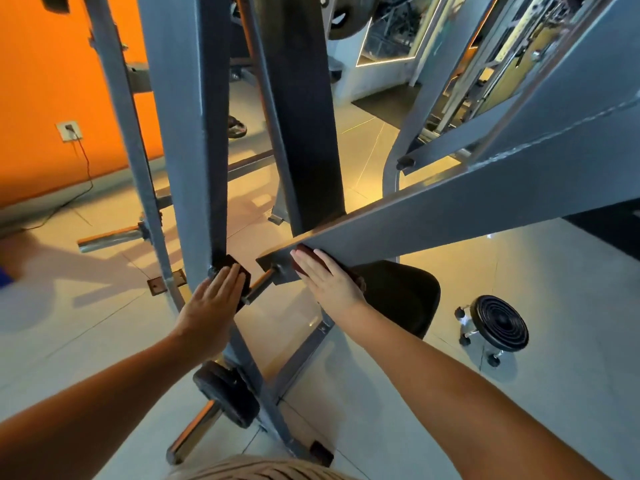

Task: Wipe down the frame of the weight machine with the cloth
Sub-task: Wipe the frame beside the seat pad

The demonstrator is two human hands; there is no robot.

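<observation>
Grey steel box-section frame (pixel 450 209), centre: our two hands lie flat, right hand (pixel 329 278) pressing one dark-red cloth (pixel 305 253), left hand (pixel 214 296) on one black square pad (pixel 232 263).

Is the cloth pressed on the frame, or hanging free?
Pressed on. The right hand lies flat over the red cloth against the grey beam. Folded or not: cannot tell.

A narrow gap lies open between the upright (pixel 187 133) and the end of the slanted beam (pixel 450 209), crossed low down by a peg (pixel 260 286). Behind it the black post (pixel 304 116) blocks the way. Under the beam a seat (pixel 405 299) fills the room; rightward the floor (pixel 540 268) is open up to the stool (pixel 498 323).
</observation>
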